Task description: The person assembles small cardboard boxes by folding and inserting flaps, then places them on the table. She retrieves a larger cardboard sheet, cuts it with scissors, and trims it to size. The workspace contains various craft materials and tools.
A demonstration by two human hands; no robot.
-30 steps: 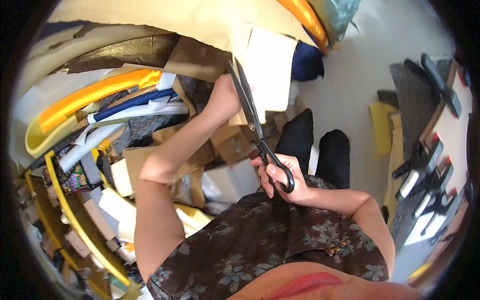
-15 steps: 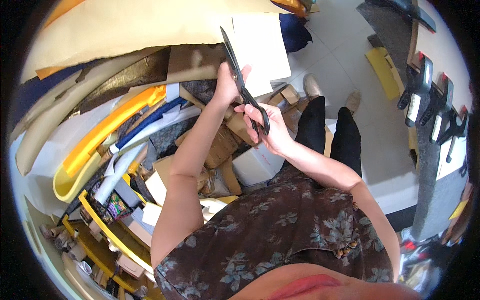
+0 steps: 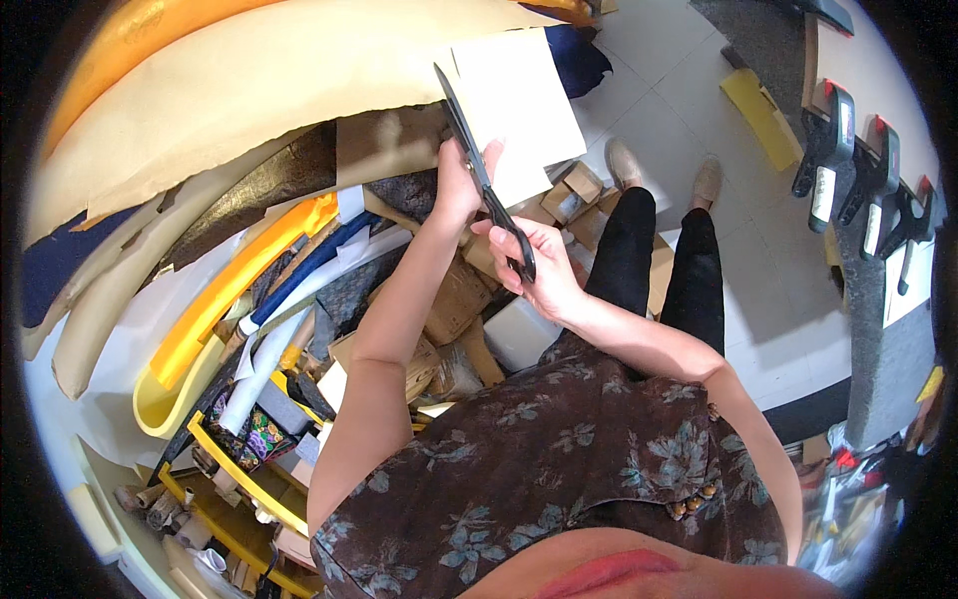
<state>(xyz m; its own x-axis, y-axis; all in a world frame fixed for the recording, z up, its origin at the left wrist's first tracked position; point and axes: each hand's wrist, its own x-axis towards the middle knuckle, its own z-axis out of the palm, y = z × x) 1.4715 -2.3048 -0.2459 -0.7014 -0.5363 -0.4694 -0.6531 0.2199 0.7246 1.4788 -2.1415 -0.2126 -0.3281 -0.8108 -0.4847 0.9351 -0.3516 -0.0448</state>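
Note:
My right hand (image 3: 544,268) is wrapped round the handles of a pair of black scissors (image 3: 484,170). Their long blades point up and away, lying over the edge of a white sheet (image 3: 514,95). The white sheet lies against a large cream leather-like sheet (image 3: 299,65). Just left of the blades, my left hand (image 3: 460,185) pinches the near edge of the white sheet, its thumb on top; the other fingers are mostly hidden. The blades look nearly together.
Rolled materials, one bright yellow (image 3: 244,285), fill the left below the cream sheet. Yellow-edged shelves (image 3: 244,474) stand lower left. Cardboard boxes (image 3: 459,299) lie under my arms. Black spring clamps (image 3: 833,155) grip a board at the right. A yellow piece (image 3: 760,120) lies near the grey floor.
The scissors' handles have come closer together in my right hand. The view has shifted slightly, and more of the cream sheet shows at the upper left. My left hand keeps its hold.

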